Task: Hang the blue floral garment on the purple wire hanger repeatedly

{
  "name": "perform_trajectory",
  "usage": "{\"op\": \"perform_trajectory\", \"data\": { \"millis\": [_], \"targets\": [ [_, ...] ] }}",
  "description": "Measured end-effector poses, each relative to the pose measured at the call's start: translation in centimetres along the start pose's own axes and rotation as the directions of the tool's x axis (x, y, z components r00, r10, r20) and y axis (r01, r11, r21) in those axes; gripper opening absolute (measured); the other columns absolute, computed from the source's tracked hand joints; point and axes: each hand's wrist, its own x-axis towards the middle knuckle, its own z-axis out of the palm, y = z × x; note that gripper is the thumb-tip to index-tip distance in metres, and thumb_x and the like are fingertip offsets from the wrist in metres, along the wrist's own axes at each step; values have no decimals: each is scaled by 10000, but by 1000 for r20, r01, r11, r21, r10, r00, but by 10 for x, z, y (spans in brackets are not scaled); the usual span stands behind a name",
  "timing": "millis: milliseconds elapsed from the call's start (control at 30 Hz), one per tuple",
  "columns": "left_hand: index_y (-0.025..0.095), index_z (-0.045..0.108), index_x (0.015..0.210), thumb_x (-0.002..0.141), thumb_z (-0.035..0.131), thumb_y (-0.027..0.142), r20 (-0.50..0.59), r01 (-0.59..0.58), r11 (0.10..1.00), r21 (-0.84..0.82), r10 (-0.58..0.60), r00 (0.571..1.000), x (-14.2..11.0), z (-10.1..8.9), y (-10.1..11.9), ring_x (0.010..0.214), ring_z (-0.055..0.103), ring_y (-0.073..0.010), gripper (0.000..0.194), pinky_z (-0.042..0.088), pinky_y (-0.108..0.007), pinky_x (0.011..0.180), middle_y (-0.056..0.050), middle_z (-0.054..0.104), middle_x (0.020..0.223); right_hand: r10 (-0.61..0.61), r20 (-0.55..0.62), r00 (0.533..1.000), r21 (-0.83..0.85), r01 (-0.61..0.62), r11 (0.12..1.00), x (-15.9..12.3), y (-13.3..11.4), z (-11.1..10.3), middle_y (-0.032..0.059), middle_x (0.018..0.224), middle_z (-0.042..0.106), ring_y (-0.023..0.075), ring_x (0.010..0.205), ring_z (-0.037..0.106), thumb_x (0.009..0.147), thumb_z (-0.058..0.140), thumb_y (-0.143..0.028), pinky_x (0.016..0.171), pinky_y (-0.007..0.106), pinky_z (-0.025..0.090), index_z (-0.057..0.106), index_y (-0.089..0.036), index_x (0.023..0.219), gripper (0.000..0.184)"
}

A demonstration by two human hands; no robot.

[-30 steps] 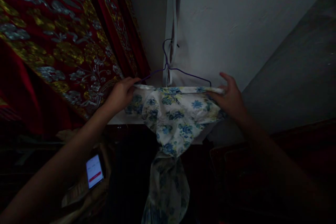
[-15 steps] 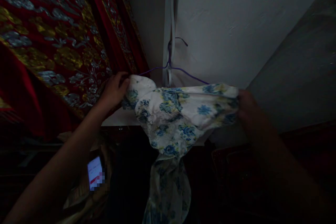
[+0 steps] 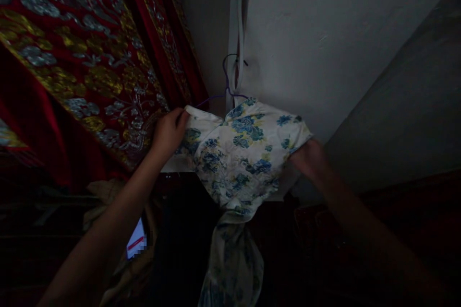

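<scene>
Glowing at lower left, the phone (image 3: 134,243) showed a red bar on its screen, the lettering too small to read and one corner broken into blocks. The floral dress (image 3: 248,144) was spread in front of the purple hanger (image 3: 227,84), covering most of its right arm, and its skirt ran off the bottom edge. The left hand (image 3: 168,134) had thumb and fingers clamped on one shoulder of the dress. The right hand (image 3: 309,156) was at the opposite sleeve's edge, fingers hidden by cloth; I could not tell whether they gripped. Red embroidered cloth (image 3: 65,81) crowded the left hand, while pale wall (image 3: 317,33) lay open above the right.
</scene>
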Motion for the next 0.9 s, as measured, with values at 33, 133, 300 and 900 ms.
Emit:
{"op": "perform_trajectory", "data": {
  "millis": [33, 133, 300, 900],
  "targets": [
    [154, 695, 970, 1007, 450, 403, 7, 2, 1000, 3, -2, 1000, -2, 0, 1, 767, 622, -211, 351, 392, -274, 672, -71, 716, 855, 55, 26, 998, 86, -57, 995, 1, -2, -6, 154, 1143, 701, 261, 1014, 685, 1017, 298, -611, 844, 431, 545, 676, -196, 1162, 580],
    [165, 660, 896, 1027, 402, 393, -19, 37, 999, -25, -37, 999, -2, 3, 6, 688, 574, -189, 369, 357, -272, 623, -45, 657, 762, 196, 111, 974, 372, -223, 901, 10, -31, -26, 227, 1162, 693, 319, 1063, 674, 964, 190, -648, 843, 500, 504, 625, -113, 1281, 759],
    [186, 632, 914, 1034, 368, 491, -105, 94, 984, -152, -111, 988, 5, 6, 12, 710, 571, -183, 421, 389, -281, 659, -35, 637, 773, 50, 146, 988, 496, -117, 860, 9, -117, -14, 121, 1534, 485, 292, 1322, 554, 976, 224, -556, 1004, 533, 448, 364, -223, 1556, 683],
    [176, 715, 929, 833, 746, 419, 476, 478, 3, -879, -81, 876, -45, 18, 111, 728, 636, -113, 262, 502, -209, 688, -8, 681, 827, -487, 395, 779, -358, 619, 699, -78, -36, 87, 168, 1460, 433, 371, 1325, 477, 739, 776, -340, 1084, 545, 437, 223, -283, 1598, 1023]
  ]
}}
